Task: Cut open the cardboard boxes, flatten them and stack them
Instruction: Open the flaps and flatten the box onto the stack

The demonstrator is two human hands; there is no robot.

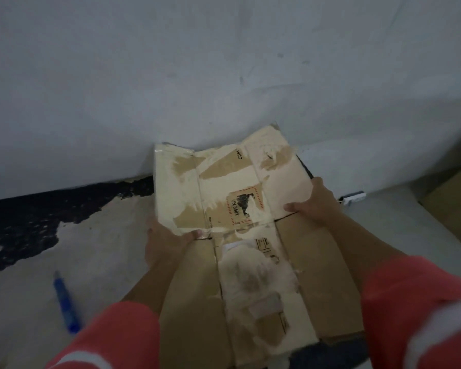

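Note:
A flattened cardboard box [240,235] with torn label patches and a "UN 3481" sticker lies stretched out in front of me, its far end up against the white wall. My left hand [168,241] grips its left edge, thumb on top. On the right edge, my right hand [314,203] grips the same box, thumb over the upper face. A blue box cutter [64,304] lies on the floor to the left, apart from both hands.
A white wall [224,75] rises close behind the box. The floor shows a dark patch [37,217] at the left. Another brown cardboard piece [455,209] sits at the right edge. A small white object [353,197] lies by the wall.

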